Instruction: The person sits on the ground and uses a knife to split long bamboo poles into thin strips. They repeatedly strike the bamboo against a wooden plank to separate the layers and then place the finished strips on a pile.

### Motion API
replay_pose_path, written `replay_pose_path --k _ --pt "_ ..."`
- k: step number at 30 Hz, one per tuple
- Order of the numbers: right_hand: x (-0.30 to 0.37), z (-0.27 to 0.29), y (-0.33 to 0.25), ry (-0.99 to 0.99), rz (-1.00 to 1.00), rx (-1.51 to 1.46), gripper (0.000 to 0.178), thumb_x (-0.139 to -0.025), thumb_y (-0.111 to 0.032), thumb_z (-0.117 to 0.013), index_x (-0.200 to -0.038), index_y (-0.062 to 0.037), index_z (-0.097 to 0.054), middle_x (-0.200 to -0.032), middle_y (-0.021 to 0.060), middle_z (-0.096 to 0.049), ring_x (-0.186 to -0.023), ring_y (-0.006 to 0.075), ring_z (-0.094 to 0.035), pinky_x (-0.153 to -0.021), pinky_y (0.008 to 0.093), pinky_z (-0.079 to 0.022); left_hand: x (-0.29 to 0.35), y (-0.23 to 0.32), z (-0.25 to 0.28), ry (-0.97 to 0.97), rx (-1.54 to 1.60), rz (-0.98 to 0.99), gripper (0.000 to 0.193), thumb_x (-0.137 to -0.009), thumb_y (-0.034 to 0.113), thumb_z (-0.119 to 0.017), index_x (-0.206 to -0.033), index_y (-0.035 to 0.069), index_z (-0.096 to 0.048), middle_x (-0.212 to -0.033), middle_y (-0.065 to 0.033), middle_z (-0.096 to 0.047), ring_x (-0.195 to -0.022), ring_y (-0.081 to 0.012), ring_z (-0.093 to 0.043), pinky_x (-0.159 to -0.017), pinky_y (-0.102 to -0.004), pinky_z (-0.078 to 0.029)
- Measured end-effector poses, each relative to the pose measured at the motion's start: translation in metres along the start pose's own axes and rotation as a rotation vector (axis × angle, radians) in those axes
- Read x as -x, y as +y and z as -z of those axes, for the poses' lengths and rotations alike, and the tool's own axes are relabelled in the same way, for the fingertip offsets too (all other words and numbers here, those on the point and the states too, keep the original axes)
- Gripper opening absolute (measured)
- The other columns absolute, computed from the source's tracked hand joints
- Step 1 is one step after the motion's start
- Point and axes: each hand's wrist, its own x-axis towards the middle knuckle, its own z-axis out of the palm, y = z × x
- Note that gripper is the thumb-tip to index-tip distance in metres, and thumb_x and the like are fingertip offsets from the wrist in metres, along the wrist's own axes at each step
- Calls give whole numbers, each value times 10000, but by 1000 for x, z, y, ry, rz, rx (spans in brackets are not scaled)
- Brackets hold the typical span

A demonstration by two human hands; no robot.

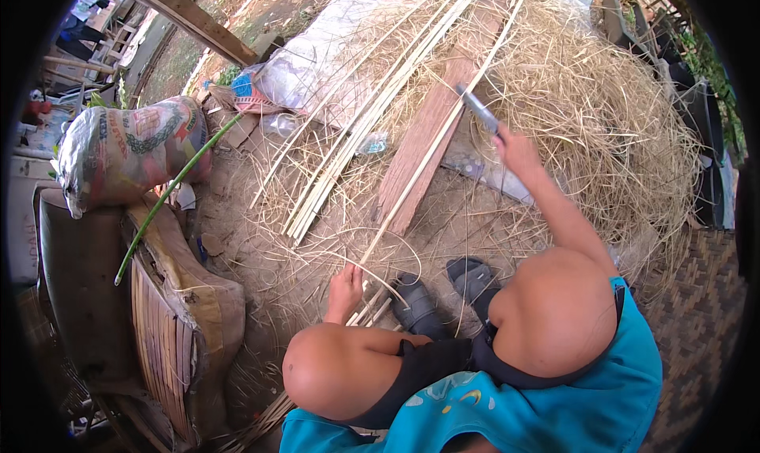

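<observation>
An outdoor dirt yard, seen from above by a seated person, is littered with pale shavings, and a large heap of dry straw-like fibre (602, 120) fills the upper right. The person sits low with knees bent and dark shoes (443, 291) on the ground. The left hand (345, 292) is closed around the near end of a long thin bamboo strip (443, 132), which runs up and away across a reddish wooden plank (423, 136) lying flat on the ground. The right hand (516, 150) is raised and clenched on the handle of a knife (477, 109), whose blade touches or sits just beside the strip far up its length. The likely risks: the blade could slip off the narrow strip and run toward the holding hand or the legs below, and the springy strip could split unevenly or whip back, since only one end is held. To the left of the plank lies a bundle of other bamboo strips (356, 128), close enough to tangle with the one being worked. Farther left are a stuffed printed sack (127, 148), a green stalk (170, 192) leaning across it, and a worn woven basket (170, 326). A plastic sheet (317, 65) lies beyond the bundle.
</observation>
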Motion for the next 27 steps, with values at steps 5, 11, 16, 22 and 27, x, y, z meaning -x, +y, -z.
replay_pose_path --k 5,11,16,22,27 --pt "-31 18 15 56 -8 49 367 -1044 -392 -498 -1311 -143 -532 -874 244 -663 -774 449 -688 -686 525 -580 -17 12 2 -1 -134 -60 321 -1025 316 -523 -876 41 -594 -776 -252 -642 -745 -492 -620 -661 -576 -472" --pt "-62 55 56 59 -211 107 392 -1036 -426 -480 -1247 -110 -578 -936 257 -687 -849 438 -698 -755 540 -560 47 -33 22 -92 -319 154 382 -1049 387 -464 -926 54 -606 -831 -259 -666 -797 -475 -646 -690 -565 -482" --pt "-27 43 -20 -61 -162 -98 350 -1040 -373 -484 -1222 -99 -602 -839 230 -705 -827 417 -699 -758 542 -553 12 -21 26 -286 119 151 591 -1059 469 -418 -829 -7 -682 -807 -264 -684 -781 -437 -672 -734 -508 -499" --pt "51 -20 -45 -27 178 -85 389 -1021 -392 -527 -1330 -157 -545 -911 277 -666 -806 462 -669 -751 561 -545 -22 -27 5 -138 27 56 620 -1052 488 -429 -775 -16 -659 -672 -178 -640 -668 -322 -632 -684 -431 -492" --pt "-28 44 31 174 -200 -55 330 -1020 -348 -527 -1253 -118 -574 -848 255 -680 -802 447 -681 -702 564 -542 -8 -55 8 -229 91 117 594 -1055 453 -422 -745 -5 -638 -703 -213 -648 -696 -402 -645 -671 -489 -483"
